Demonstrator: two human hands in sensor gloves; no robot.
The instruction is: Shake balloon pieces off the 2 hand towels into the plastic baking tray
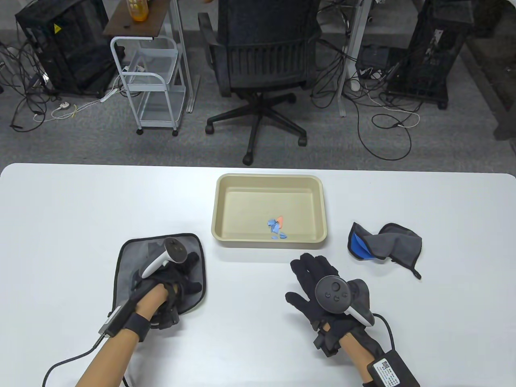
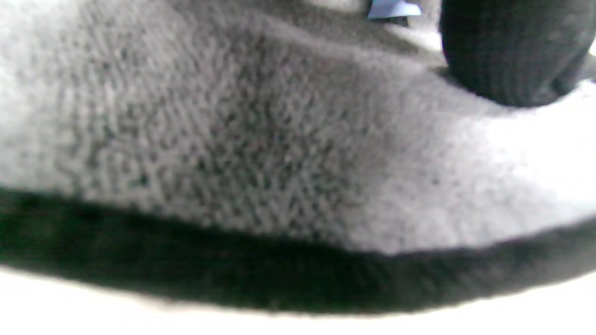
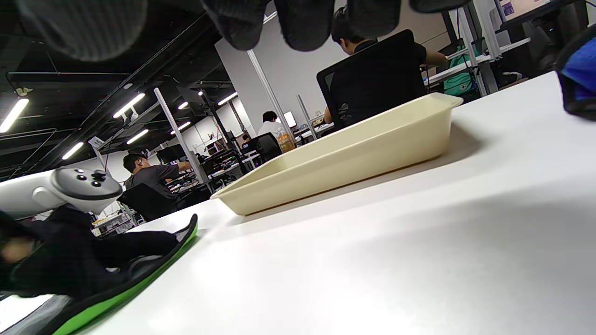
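white table point(image 1: 80, 209) | on it: beige tray point(image 1: 225, 238), flat grey towel point(image 1: 125, 258), crumpled grey-blue towel point(image 1: 399, 242)

My left hand point(image 1: 171, 278) resting on the flat grey towel point(image 1: 133, 258), my right hand point(image 1: 322, 282) spread on the table point(image 1: 80, 201), scraps point(image 1: 276, 228) in the tray point(image 1: 219, 209), crumpled towel point(image 1: 387, 244) right.

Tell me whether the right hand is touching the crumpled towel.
Apart. The table view shows the right hand flat on the table, fingers spread, with bare white surface between it and the crumpled towel to its right.
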